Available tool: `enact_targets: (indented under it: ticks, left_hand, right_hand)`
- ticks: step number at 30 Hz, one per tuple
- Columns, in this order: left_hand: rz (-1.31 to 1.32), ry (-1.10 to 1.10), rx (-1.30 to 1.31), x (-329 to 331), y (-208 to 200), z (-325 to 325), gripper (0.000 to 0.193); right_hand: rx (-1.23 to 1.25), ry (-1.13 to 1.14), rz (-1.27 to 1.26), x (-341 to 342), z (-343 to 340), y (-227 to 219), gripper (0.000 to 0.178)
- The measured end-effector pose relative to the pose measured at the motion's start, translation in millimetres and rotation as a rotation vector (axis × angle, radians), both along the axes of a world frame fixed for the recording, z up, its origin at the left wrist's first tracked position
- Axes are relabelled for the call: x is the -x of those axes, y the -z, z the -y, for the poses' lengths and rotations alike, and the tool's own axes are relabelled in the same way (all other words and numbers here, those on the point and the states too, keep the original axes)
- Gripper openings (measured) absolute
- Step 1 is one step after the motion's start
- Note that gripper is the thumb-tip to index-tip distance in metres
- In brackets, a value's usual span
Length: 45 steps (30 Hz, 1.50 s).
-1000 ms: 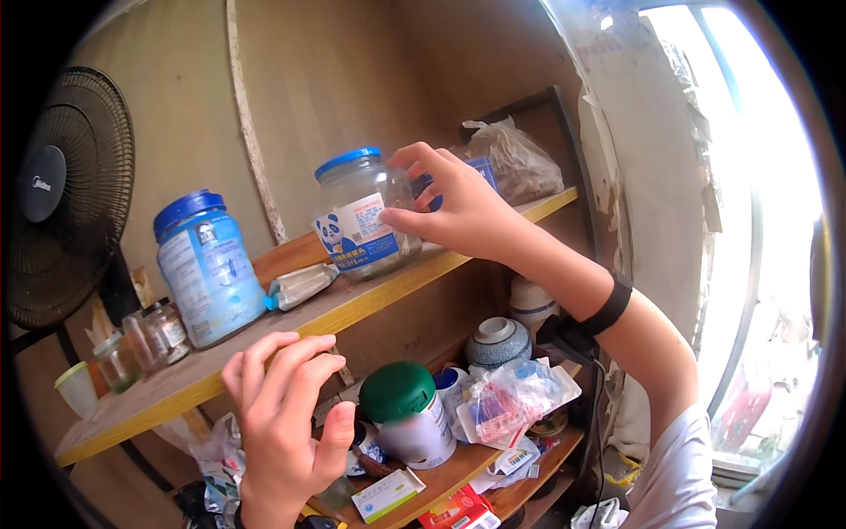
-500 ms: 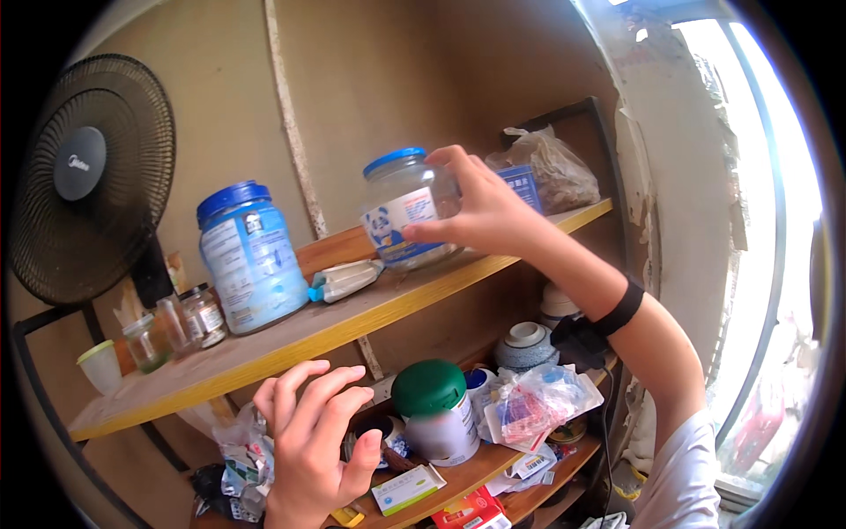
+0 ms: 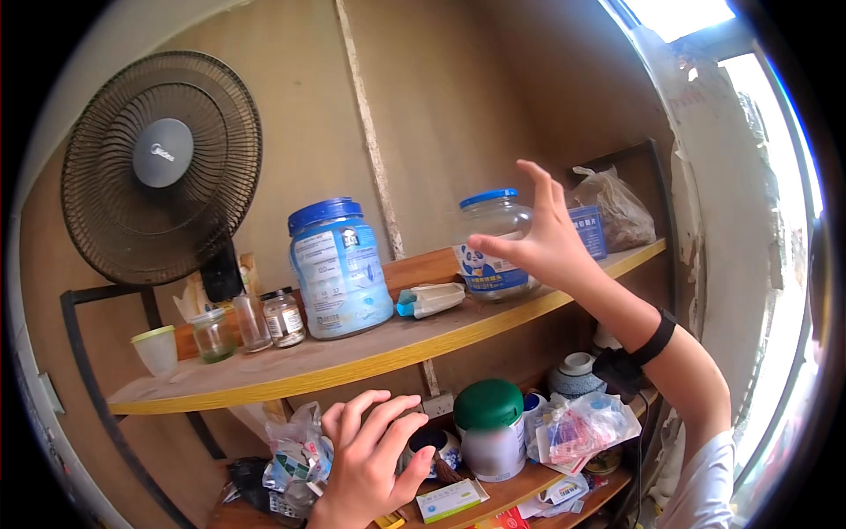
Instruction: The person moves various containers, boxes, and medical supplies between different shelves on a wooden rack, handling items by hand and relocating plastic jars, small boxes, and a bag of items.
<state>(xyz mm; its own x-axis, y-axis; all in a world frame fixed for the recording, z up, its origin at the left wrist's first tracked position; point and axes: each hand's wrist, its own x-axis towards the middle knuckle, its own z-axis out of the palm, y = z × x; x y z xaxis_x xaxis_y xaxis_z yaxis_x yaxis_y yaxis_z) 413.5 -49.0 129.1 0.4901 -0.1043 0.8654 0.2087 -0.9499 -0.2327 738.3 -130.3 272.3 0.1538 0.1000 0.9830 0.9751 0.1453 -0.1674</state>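
Observation:
A clear round jar with a blue lid and a panda label stands upright on the upper shelf. My right hand is just in front of its right side, thumb and fingers spread wide, apparently not gripping it. Part of the jar is hidden behind the hand. Lower down, my left hand hangs in the air with its fingers apart and nothing in them, in front of the lower shelf. It is nearest to a white tub with a green lid and a small blue-and-white pot.
On the upper shelf are a big blue-lidded jar, a crumpled pouch, small glass jars, a blue box and a tied plastic bag. A black fan stands at left. Bags and boxes crowd the lower shelf.
My right hand has let go of the panda-label jar, its fingers opening away from the glass. The jar now rests on the shelf. The whole view has shifted, moving things rightward in the picture.

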Motion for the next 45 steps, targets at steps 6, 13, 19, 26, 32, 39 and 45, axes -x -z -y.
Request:
enact_targets:
  ticks: [6, 13, 19, 26, 32, 39, 45]
  left_hand:
    - [-0.012, -0.009, 0.015, 18, 8, -13, 0.030]
    - [-0.064, 0.062, 0.065, 18, 15, -12, 0.026]
    - [-0.120, 0.061, 0.102, 44, 20, 3, 0.025]
    - [-0.082, 0.027, 0.091, 63, 20, -5, 0.024]
    - [0.084, -0.005, 0.130, 96, 9, -20, 0.030]
    - [0.208, 0.031, 0.301, 121, 13, -30, 0.030]
    - [0.174, 0.139, 0.386, 109, 21, -22, 0.035]
  right_hand:
    - [-0.371, 0.311, 0.554, 58, 12, -4, 0.065]
    - [0.489, 0.223, 0.754, 91, -40, -19, 0.025]
    - [0.790, 0.299, 0.668, 106, -43, -27, 0.036]
    - [0.799, 0.292, 0.576, 109, -34, -40, 0.020]
    - [0.436, 0.070, 0.674, 88, -13, -45, 0.022]
    - [0.600, 0.090, 0.508, 98, 7, -42, 0.027]
    - [0.431, -0.030, 0.646, 125, -31, -41, 0.016]
